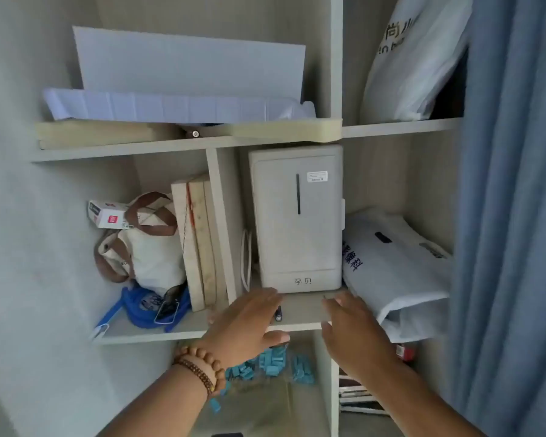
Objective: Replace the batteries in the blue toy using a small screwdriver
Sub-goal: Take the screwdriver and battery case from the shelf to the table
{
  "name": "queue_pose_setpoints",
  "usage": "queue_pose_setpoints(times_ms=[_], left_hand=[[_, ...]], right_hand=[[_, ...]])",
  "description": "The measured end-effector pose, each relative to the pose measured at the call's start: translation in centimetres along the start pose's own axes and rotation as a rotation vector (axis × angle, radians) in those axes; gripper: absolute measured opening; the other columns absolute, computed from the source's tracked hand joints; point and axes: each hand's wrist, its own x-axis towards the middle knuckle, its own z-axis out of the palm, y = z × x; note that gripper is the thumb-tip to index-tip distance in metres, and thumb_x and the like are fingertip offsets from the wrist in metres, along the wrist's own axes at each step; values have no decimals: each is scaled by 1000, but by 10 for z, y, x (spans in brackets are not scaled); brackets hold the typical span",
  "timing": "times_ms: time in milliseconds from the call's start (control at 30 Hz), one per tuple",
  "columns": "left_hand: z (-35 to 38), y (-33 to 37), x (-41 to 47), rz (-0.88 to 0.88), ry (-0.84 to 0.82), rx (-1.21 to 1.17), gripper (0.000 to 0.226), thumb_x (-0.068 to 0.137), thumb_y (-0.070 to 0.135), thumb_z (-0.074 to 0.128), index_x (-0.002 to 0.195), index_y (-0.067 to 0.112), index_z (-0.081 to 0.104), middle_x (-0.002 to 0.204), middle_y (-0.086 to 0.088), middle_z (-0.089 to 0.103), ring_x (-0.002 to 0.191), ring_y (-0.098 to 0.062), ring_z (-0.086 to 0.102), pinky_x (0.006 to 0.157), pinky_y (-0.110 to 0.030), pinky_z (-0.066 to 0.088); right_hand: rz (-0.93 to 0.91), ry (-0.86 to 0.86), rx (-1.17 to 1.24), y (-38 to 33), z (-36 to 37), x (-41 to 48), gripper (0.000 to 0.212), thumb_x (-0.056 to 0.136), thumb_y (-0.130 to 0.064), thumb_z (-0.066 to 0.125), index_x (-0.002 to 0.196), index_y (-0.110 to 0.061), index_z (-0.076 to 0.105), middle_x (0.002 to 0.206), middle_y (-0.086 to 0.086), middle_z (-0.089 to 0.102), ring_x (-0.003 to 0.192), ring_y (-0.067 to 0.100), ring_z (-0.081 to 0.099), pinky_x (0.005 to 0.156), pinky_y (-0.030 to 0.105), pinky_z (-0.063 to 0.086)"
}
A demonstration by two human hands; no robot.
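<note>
While both hands [249,323] reach, box [297,219] reads, perhaps, "孕贝".

"孕贝" is printed low on the front of the white appliance [297,222]. "像科" can be read on the bag [394,272] to its right, "尚" on the upper bag [413,58]. The appliance's sticker is illegible.

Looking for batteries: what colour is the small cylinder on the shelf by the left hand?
Black battery, metal tip, beside the left hand; head view.
</note>
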Motion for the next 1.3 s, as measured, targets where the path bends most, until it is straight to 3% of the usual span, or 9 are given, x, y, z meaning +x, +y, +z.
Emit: queue_pose_setpoints(times_ms=[100, 300, 467, 700, 800, 867, 967, 1200, 1300], left_hand=[[12, -6, 21, -45, 56, -76, 72, 95, 59, 48, 154, 27, 22, 165, 7, 17, 151, -14, 16, 122, -36, 18], [40, -10, 51, -88, 114, -164, 63, 95, 63, 38, 149, 30, 31, 157, 11, 25, 148, -14, 18, 123, -37, 18], [57, -16, 59, -91, 190, -94, 50, 92, 63, 29, 128, 32, 45, 125, 13, 40, 123, -11, 37, 110, -33, 31], [74, -14, 70, -144, 195, -19, 41, 95, 61, 26, 112, 31, 47, 114, 8, 39, 113, -16, 41, 99, -34, 38], [76, -8, 71, -166, 227, 57, 47, 96, 58, 17, 116, 29, 48, 114, 5, 44, 108, -19, 44, 94, -33, 39], [76, -2, 73, -188, 237, 60, 49, 96, 55, 11, 118, 26, 45, 116, 4, 42, 108, -18, 41, 94, -30, 36], [77, 5, 77, -222, 271, 45, 51, 96, 53, 8, 116, 25, 45, 113, 4, 41, 102, -16, 38, 93, -29, 38], [73, -6, 70, -181, 198, -106, 42, 91, 65, 33, 116, 33, 41, 113, 13, 36, 110, -10, 35, 101, -26, 35], [68, -15, 66, -126, 202, -101, 44, 88, 67, 38, 118, 35, 41, 114, 16, 37, 111, -8, 36, 102, -26, 36]], right_hand=[[54, 60, 80, 2, 11, 16, 34, 98, -19, 44, 130, -16, 55, 132, 9, 53, 119, 29, 52, 98, 37, 48], [72, 123, -17, 11, 31, 41, 29, 97, -25, 48, 122, -19, 62, 124, 6, 57, 113, 27, 56, 92, 37, 50], [114, 127, -103, 15, 44, 51, 14, 69, -27, 80, 82, -26, 75, 84, -1, 64, 73, 20, 63, 56, 30, 55], [-97, 216, -266, 23, 43, 56, 17, 69, -27, 82, 61, -19, 68, 61, 2, 56, 68, 27, 58, 62, 41, 54], [-149, 174, -352, 25, 49, 57, 34, 94, -30, 41, 80, -14, 68, 78, 11, 60, 89, 34, 53, 85, 48, 43], [-174, 176, -373, 24, 47, 57, 19, 81, -24, 65, 65, -14, 69, 68, 6, 59, 79, 31, 56, 79, 45, 40], [-172, 209, -308, 21, 38, 55, 28, 48, -18, 90, 44, -18, 63, 51, -1, 52, 61, 24, 54, 62, 41, 50], [-140, 211, -222, 24, 46, 57, 24, 52, -20, 92, 51, -13, 69, 56, 1, 57, 56, 23, 58, 52, 39, 56], [56, 148, -57, 26, 59, 59, 16, 72, -27, 80, 81, -17, 70, 79, 3, 61, 68, 21, 63, 57, 29, 55]])
